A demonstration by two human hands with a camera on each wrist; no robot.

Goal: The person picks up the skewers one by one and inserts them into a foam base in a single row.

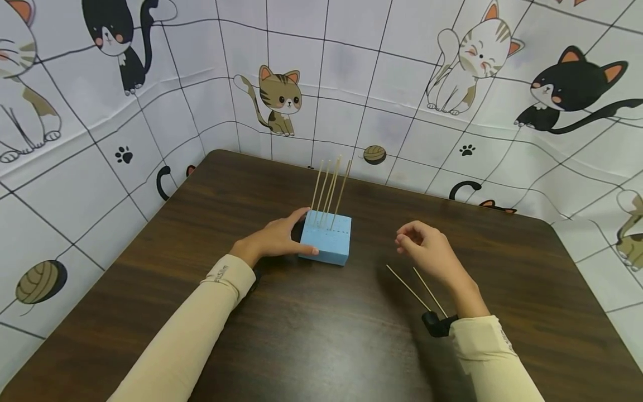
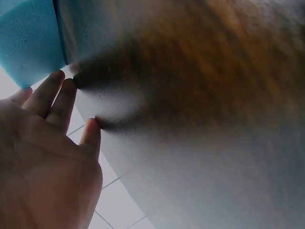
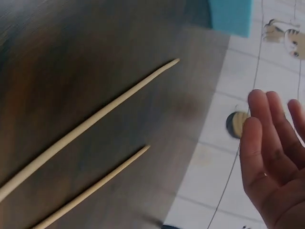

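A light-blue foam block (image 1: 325,240) stands on the table, with several thin wooden skewers (image 1: 329,192) upright in its back part and rows of small holes across its top. My left hand (image 1: 273,237) holds the block at its left side, thumb at the front edge and index finger at the back corner. In the left wrist view the fingers (image 2: 50,95) reach the foam. To the right of the block, my right hand (image 1: 427,245) hovers over the table with fingers loosely bent and nothing in them. Below it lie two loose skewers (image 3: 95,117), their tips pointing away from me.
The dark wooden table (image 1: 321,335) ends at a back edge against a white tiled-pattern sheet (image 1: 341,78) printed with cartoon cats. A black wrist camera (image 1: 436,324) on the right wrist overlaps the near ends of the loose skewers.
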